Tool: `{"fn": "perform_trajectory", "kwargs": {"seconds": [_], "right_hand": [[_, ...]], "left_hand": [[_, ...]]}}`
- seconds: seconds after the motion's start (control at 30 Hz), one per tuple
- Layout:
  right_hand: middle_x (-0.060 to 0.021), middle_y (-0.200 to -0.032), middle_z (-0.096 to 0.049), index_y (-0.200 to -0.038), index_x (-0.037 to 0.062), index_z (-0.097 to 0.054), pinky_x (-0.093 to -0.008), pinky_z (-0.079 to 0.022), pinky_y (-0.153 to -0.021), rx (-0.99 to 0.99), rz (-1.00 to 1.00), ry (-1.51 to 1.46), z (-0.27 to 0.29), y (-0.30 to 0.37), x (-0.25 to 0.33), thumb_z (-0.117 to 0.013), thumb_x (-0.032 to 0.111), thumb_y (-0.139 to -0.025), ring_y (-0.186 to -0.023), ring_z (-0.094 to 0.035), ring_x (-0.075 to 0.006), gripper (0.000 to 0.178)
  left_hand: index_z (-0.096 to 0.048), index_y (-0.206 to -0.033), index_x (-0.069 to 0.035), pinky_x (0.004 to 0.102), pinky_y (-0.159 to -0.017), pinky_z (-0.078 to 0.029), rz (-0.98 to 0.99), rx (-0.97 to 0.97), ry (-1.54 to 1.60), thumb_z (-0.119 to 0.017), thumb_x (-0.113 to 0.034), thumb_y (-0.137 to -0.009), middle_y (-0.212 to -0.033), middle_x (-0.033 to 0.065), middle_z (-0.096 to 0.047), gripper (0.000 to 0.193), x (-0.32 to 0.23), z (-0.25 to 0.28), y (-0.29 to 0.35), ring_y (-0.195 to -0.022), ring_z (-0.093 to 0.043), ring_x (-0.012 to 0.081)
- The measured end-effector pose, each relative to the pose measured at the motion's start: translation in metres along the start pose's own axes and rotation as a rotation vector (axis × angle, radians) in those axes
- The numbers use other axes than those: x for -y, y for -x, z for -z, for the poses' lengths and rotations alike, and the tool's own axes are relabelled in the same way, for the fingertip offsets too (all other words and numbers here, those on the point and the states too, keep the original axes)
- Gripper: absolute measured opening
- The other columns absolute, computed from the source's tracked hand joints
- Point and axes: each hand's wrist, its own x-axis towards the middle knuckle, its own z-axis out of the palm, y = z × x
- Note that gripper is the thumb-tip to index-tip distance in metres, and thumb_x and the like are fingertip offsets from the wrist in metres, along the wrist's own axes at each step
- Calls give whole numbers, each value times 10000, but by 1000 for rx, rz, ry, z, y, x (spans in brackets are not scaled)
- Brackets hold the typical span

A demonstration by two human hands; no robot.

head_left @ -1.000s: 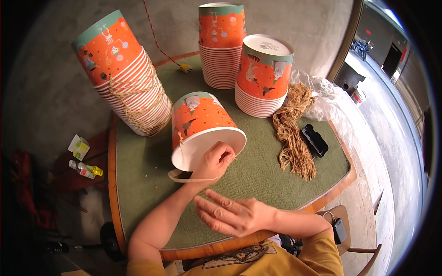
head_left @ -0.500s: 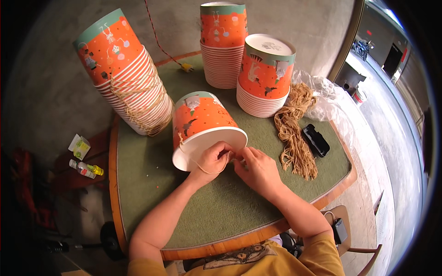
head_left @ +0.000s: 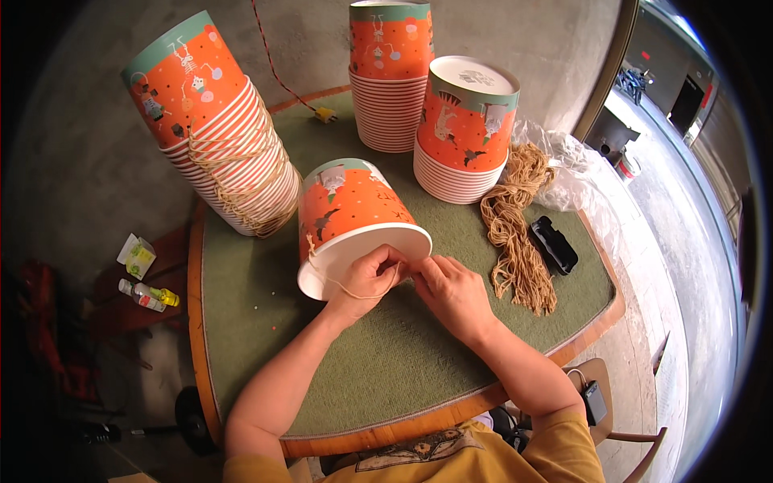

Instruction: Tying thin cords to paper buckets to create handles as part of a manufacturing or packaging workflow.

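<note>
Bucket (head_left: 354, 205), orange paper with a green base band and white rim, lies on its side near the middle of the green-topped table (head_left: 386, 378), its open mouth facing the person. Thin tan cord (head_left: 346, 291) is fastened at the left of the rim, crosses the mouth and passes over the left hand (head_left: 372, 278). That hand is at the right part of the mouth, fingers curled inward; its tips are partly hidden, so cannot tell what they pinch. Right hand (head_left: 455, 294) meets it at the rim's right edge, fingers bent and drawn close together; whether cord sits between thumb and forefinger is too small to tell. Behind, left: a leaning stack of buckets (head_left: 221, 153), wound with cord. Farther back: two upright stacks, rear one (head_left: 390, 80) and nearer one (head_left: 467, 133), bases up. Right of the bucket: a bundle of tan strands (head_left: 515, 229), with a black open case (head_left: 553, 245) just beside it and clear plastic (head_left: 568, 169) behind. Yellow plug (head_left: 325, 115) on a red cord lies near the table's back edge.
</note>
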Motion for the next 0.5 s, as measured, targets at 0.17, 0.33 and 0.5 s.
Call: {"fn": "perform_trajectory", "kwargs": {"seconds": [0.17,0.33,0.5], "right_hand": [[-54,-784,-558,-951,95,-526,-367,-538,-587,-37,44,103,-5,0,0,-651,105,-828,-730,-616,-236,176],[-44,-816,-551,-957,109,-520,-360,-538,-582,-4,101,132,0,-1,-3,-648,100,-825,-738,-616,-229,185],[-49,-779,-575,-930,113,-520,-377,-538,-561,-11,54,57,-4,1,-3,-651,103,-822,-708,-643,-243,171]], "left_hand": [[-582,-1007,5,247,-821,-534,-58,-64,-8,-510,0,-995,-939,28,-625,74,-6,-5,1,-909,-612,98],[-574,-1007,8,250,-843,-541,-47,-49,61,-498,8,-998,-948,30,-620,76,-7,-6,0,-925,-611,98],[-569,-1005,4,247,-822,-534,-21,-71,72,-484,17,-994,-939,23,-610,87,-8,-7,1,-907,-597,88]]}}
